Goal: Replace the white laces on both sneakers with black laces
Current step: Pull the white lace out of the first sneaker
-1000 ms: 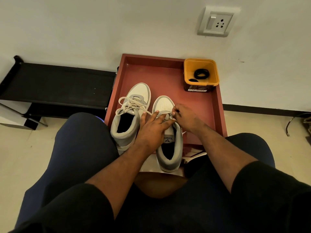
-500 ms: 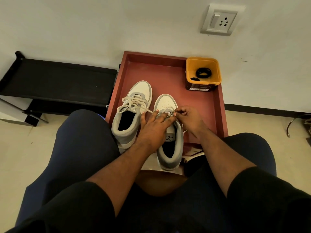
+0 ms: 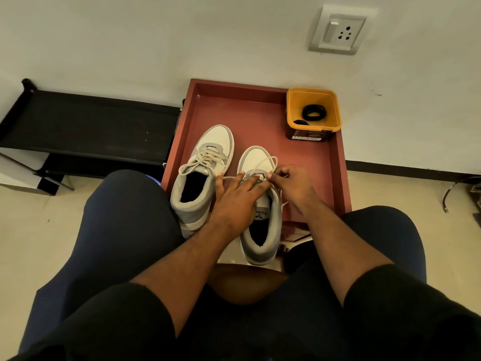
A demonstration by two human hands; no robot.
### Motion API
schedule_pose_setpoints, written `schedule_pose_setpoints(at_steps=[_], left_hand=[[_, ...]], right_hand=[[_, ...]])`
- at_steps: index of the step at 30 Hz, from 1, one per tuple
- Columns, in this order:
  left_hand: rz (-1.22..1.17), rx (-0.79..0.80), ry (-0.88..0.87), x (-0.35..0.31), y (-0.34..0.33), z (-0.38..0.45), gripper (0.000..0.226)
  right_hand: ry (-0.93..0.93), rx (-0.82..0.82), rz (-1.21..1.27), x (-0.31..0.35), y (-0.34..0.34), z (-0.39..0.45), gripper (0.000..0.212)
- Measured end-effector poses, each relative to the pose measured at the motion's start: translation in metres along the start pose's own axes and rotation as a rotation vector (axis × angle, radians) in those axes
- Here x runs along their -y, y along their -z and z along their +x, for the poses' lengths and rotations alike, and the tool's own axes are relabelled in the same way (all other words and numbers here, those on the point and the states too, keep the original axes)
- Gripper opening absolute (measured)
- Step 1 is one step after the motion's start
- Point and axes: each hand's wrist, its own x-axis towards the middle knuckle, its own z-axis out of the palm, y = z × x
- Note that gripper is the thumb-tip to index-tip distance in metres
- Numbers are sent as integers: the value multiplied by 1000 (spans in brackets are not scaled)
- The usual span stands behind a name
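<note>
Tray: red-brown tray [image 3: 335, 178] on floor against wall; both sneakers + tub on it.
L sneaker: left sneaker [image 3: 201, 175], grey/white high-top, white lace [image 3: 205, 158] fully threaded, bow loose over tongue.
R sneaker: right sneaker [image 3: 263, 204] just beside L one, toes toward wall, heel overhanging tray's near edge.
R lace: white lace loop [image 3: 269, 162] lifted over toe box, partly out of eyelets.
L hand: left hand [image 3: 236, 201] flat on R sneaker's tongue, fingers straight, spread, pressing; grips nothing.
R hand: right hand [image 3: 291, 183] thumb + forefinger pinch lace loop; other fingers curled.
Black laces: coiled black laces [image 3: 313, 112] in yellow tub [image 3: 313, 126], tray's far R corner, well apart from hands.
Bkgd: wall socket [image 3: 337, 31]; black rack [image 3: 86, 126] to L.
</note>
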Motion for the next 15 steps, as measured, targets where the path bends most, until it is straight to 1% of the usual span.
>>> schedule_pose_setpoints(at_steps=[1,3,4,5,6,7,8,9,10,11,12,15], left_hand=[[2,-4,-7,0,-1,0,62],[-1,-19,-23,1,-1,0,62],[-4,-26,-29,1,-1,0,62],[-6,-31,-33,1,-1,0,62],[-3,-31,-35,1,-1,0,62],[3,-28,-36,1,0,0,62],[10,-25,-37,0,0,0,63],[14,-27,-38,0,0,0,64],[17,-32,-38,0,0,0,65],[18,-35,-38,0,0,0,66],[17,-36,-34,0,0,0,66],[9,-23,-21,0,1,-1,65]], right_hand=[[25,-43,-4,1,1,2,13],[51,-216,1,3,10,6,11],[38,-314,17,2,17,9,11],[11,-367,32,-1,23,12,11],[-16,-351,33,-2,26,13,14],[-41,-271,37,-4,26,12,22],[-73,-157,52,-6,23,9,29],[-100,-50,87,-6,19,4,30],[-108,16,131,-6,13,0,23],[-98,34,171,-5,6,-4,14],[-81,15,198,-3,1,-6,7],[-95,-43,234,2,-10,-7,9]])
